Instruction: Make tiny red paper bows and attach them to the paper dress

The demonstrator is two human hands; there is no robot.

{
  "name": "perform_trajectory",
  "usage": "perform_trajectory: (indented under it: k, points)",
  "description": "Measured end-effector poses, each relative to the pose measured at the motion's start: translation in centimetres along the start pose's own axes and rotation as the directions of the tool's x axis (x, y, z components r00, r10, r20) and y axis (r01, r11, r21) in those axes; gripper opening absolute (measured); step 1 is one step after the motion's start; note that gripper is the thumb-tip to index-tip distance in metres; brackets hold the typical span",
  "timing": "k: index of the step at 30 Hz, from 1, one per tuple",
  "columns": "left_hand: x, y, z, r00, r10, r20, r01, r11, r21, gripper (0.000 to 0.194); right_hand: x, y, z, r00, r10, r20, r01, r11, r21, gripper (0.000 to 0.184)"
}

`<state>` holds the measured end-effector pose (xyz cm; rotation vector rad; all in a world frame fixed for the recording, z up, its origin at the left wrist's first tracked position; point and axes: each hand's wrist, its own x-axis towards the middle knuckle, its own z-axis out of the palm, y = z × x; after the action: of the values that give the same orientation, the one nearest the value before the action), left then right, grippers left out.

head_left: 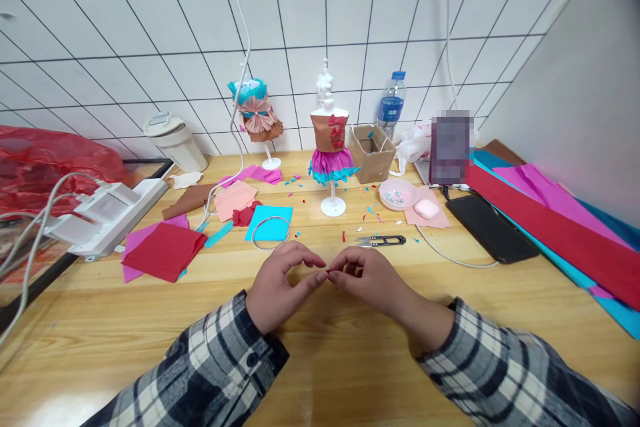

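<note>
Scrap (329, 271), small and red, pinched between thumb and forefinger of the right hand (370, 280) over the wooden table (350, 373). The left hand (285, 283) curves toward it, thumb tip just beside; whether it also grips cannot be told. Behind the hands lie thread snips (387, 240); farther back stands a dress form (325, 133) with red bows (337, 133) on its brown bodice.
</note>
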<state>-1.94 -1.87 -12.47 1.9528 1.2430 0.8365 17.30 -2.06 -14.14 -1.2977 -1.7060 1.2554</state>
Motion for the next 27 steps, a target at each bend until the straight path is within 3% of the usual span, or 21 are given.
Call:
perform_trajectory:
  k: [2,4,11,14,19,22,25,27]
  points:
    - [-0.1,0.3,0.1,0.997,0.075,-0.023,-0.072,0.992,0.102,0.016,-0.1,-0.1,0.2,1.000,-0.004,-0.025,0.003,1.000,-0.013,0.010]
    - [-0.1,0.4,0.2,0.998,0.060,-0.030,-0.057,0.994,0.089,0.018,-0.1,-0.2,0.4,0.999,-0.003,-0.046,0.002,1.000,-0.027,0.008]
    - [0.1,-0.3,0.6,0.978,-0.197,0.066,0.207,0.951,-0.228,0.027,-0.2,-0.2,0.8,0.998,0.036,-0.048,-0.034,0.999,0.036,0.010]
    - [0.1,-0.3,0.6,0.970,-0.237,0.056,0.244,0.930,-0.277,0.029,0.0,0.0,0.7,0.997,0.049,-0.055,-0.044,0.995,0.089,0.011]
    - [0.2,-0.1,0.5,0.985,-0.173,0.000,0.173,0.982,-0.082,0.025,0.3,0.2,0.6,0.992,0.120,-0.043,-0.107,0.966,0.237,0.014]
    - [0.2,-0.1,0.5,0.990,-0.143,0.007,0.143,0.988,-0.061,0.018,0.3,0.3,0.9,0.991,0.129,-0.036,-0.117,0.965,0.235,0.013]
    - [0.2,-0.2,0.6,0.993,-0.115,0.016,0.116,0.993,-0.036,0.018,0.2,0.5,1.1,0.995,0.077,-0.059,-0.064,0.978,0.196,0.012]
    - [0.1,-0.3,0.6,0.997,-0.074,0.017,0.074,0.997,0.030,0.018,0.1,0.5,1.0,0.996,-0.010,-0.092,0.024,0.988,0.153,0.027]
